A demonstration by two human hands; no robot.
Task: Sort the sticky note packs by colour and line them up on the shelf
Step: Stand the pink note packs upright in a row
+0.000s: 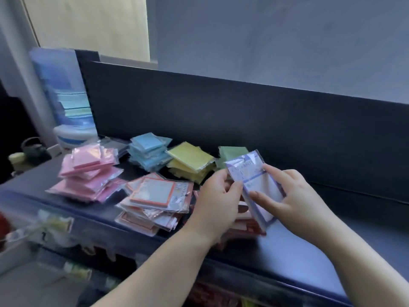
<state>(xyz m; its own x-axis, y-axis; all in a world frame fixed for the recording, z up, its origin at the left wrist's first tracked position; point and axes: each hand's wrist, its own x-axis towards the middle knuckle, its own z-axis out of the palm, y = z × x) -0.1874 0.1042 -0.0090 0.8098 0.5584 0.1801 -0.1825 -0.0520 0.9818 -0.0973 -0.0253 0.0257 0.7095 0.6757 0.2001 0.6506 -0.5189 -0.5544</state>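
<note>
Currently, a bundle of white sticky note packs with purple borders [269, 185], sealed in clear plastic, is held between both hands just above the dark blue shelf top [309, 251]. It is tilted, with its long axis running from far left to near right and its printed header end pointed away toward the dark back panel [221, 111]. Its left edge is pinched by the curled fingers and thumb of the left hand [218, 196], and its face is gripped by the thumb and index finger of the right hand [294, 196]. Red-edged packs [243, 227] are partly hidden beneath the hands. An orange-bordered pile [152, 196] is seen just left of the left hand, and further off lie a pink stack [88, 173], a blue stack [148, 154], a yellow stack [190, 165] and a green stack [232, 152].
</note>
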